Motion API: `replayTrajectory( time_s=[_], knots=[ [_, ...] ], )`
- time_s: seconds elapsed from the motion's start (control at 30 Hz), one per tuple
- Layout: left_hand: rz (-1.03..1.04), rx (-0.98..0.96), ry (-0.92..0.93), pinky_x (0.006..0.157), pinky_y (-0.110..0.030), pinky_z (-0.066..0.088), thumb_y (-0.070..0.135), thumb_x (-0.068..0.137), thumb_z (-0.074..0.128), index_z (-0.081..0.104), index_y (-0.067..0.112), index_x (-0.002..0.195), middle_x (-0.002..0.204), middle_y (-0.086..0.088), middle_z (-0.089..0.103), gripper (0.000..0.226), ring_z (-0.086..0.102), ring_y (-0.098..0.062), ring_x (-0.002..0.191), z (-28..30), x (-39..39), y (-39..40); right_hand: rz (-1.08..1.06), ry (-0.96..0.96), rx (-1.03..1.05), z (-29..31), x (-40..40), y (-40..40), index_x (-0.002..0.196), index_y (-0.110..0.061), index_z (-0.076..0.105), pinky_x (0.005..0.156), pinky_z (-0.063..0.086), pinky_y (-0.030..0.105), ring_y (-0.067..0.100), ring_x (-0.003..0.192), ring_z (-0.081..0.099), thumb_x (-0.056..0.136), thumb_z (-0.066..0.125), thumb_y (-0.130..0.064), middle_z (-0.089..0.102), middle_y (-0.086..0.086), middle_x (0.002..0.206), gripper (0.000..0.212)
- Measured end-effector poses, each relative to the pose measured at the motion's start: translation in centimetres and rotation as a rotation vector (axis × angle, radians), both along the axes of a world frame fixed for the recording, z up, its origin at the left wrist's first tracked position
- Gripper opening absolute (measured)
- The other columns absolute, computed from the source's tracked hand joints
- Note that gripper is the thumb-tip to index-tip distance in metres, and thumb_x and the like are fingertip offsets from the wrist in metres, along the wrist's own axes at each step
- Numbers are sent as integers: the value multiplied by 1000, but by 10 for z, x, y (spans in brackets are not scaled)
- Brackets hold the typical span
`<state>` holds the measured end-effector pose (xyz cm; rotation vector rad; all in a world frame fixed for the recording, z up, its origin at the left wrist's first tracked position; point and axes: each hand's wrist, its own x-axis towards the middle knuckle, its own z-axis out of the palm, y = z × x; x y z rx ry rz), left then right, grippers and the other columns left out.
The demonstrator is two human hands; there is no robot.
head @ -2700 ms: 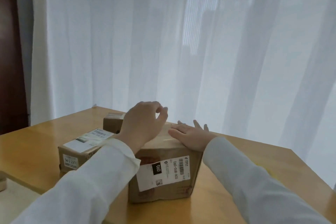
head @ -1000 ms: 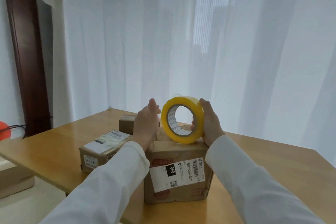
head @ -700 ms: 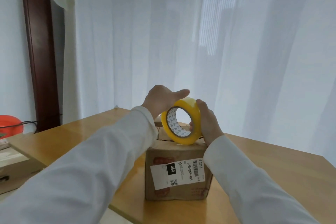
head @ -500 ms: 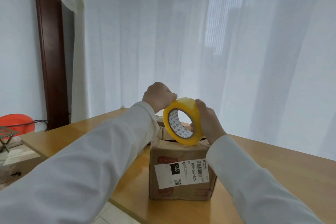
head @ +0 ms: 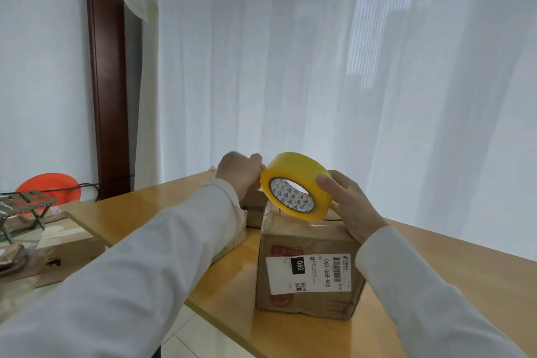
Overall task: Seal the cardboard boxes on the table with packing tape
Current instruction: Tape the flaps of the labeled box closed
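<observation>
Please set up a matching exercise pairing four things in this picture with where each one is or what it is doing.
Things:
1. tape roll
2. labelled box
3. left hand
4. orange disc

Descriptions:
A. pinching the roll's far rim
B. standing on the table, under the roll
C. off to the left, beyond the table
D. held up by the right hand

Pairs: 1-D, 2-B, 3-A, 4-C

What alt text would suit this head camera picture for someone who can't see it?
Two hands hold a yellow tape roll above a labelled cardboard box on a wooden table: right hand gripping the roll, left hand pinching its edge. White curtains hang behind.
</observation>
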<state>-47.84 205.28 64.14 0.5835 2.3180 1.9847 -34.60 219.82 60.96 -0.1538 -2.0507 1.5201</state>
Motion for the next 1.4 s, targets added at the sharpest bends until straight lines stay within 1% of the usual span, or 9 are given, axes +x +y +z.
replayTrajectory(
  time_s=[0.13, 0.23, 0.37, 0.47, 0.57, 0.7, 0.93, 1.2, 1.4],
  knots=[
    [-14, 149, -275, 75, -47, 58, 9, 80, 52, 61, 3, 69, 72, -18, 65, 16, 68, -35, 70, -25, -9, -14, 65, -86, 148, -3, -3, -6, 113, -28, 58, 91, 50, 32, 12, 98, 66, 52, 68, -63, 68, -3, 105, 71],
    [-58, 225, -337, 59, -36, 59, 3, 82, 49, 61, 3, 71, 69, -15, 62, 16, 64, -28, 56, -29, -10, -17, 6, -77, 244, -3, -5, -9, 105, -24, 62, 88, 50, 34, 13, 93, 67, 56, 63, -71, 70, -4, 97, 68],
    [-99, 280, -400, 54, -30, 55, 5, 92, 41, 61, -2, 96, 80, -16, 67, 21, 62, -23, 59, -26, 10, -9, -121, 27, 7, -3, -5, -2, 121, -16, 60, 86, 53, 37, 15, 99, 65, 71, 37, -81, 69, 2, 108, 85],
    [-197, 292, -491, 46, -23, 53, 5, 96, 38, 57, -1, 91, 73, -13, 64, 20, 61, -20, 58, -23, 27, -3, -123, 45, -90, -1, -2, 1, 130, -24, 48, 86, 52, 34, 14, 102, 63, 53, 42, -94, 63, 1, 114, 105],
    [-234, 276, -510, 49, -21, 55, 7, 92, 44, 57, 3, 88, 71, -9, 68, 14, 66, -17, 61, -26, 26, -6, -144, 27, 20, -1, 0, 3, 113, -18, 57, 85, 53, 42, 21, 92, 65, 67, 70, -66, 64, 7, 100, 67],
    [-264, 213, -486, 51, -22, 56, 21, 90, 59, 58, 6, 88, 68, -7, 68, 15, 67, -15, 56, -30, 21, -14, -278, -31, 127, -7, -10, 5, 98, -23, 55, 86, 50, 42, 27, 95, 63, 89, 62, -22, 63, 8, 98, 11],
    [-225, 196, -444, 50, -20, 54, 7, 93, 51, 61, 2, 87, 72, -9, 64, 13, 63, -14, 57, -43, 22, -13, -177, -105, 141, -10, -9, 11, 126, -23, 49, 78, 54, 34, 20, 94, 67, 71, 79, -45, 66, 2, 102, 66],
    [-149, 402, -650, 37, -16, 45, 3, 92, 50, 54, 6, 71, 43, 0, 51, 21, 47, -9, 42, -69, 27, -18, -265, -160, 191, -4, -20, -7, 105, -23, 60, 87, 50, 37, 19, 93, 63, 87, 58, -12, 66, 2, 101, 21],
    [-171, 528, -733, 36, -12, 44, -1, 92, 46, 51, 6, 71, 36, 2, 49, 22, 44, -4, 29, -79, 30, -18, -389, -43, 185, -7, -15, -8, 92, -27, 58, 82, 50, 42, 24, 86, 63, 91, 56, -38, 65, 4, 90, 12]
  ],
)
